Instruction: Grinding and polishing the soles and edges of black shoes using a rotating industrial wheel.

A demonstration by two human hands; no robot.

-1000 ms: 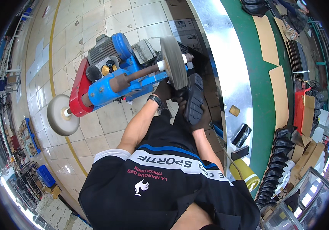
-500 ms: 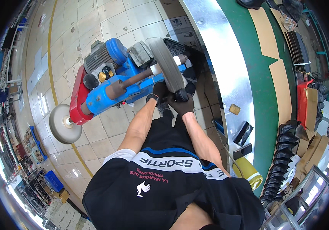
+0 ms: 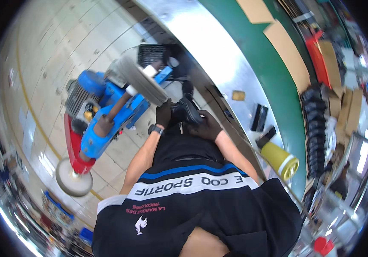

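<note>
Both my hands wear black gloves and hold a black shoe (image 3: 186,110) in front of my lap. Its sole edge faces up and to the right. My left hand (image 3: 164,113) grips the shoe's left end, close to the rim of a large grey wheel (image 3: 137,78). On the other end my right hand (image 3: 208,127) is closed, some fingers hidden beneath the shoe. A gap shows between the shoe and the wheel. The wheel sits on the shaft of a blue and red machine (image 3: 96,140), with a pale round buffing wheel (image 3: 73,177) at its near-left end.
A steel-edged bench with a green top (image 3: 274,70) runs along my right. On its edge lie a brownish block (image 3: 238,95), a black glossy object (image 3: 260,118) and a yellow-green cylinder (image 3: 280,160). Behind stands a row of black shoes (image 3: 314,132). A black crate (image 3: 152,54) sits past the wheel.
My view has turned, so the machine appears farther left and lower. The shoe has come away from the wheel toward me, and my hands have moved apart along it.
</note>
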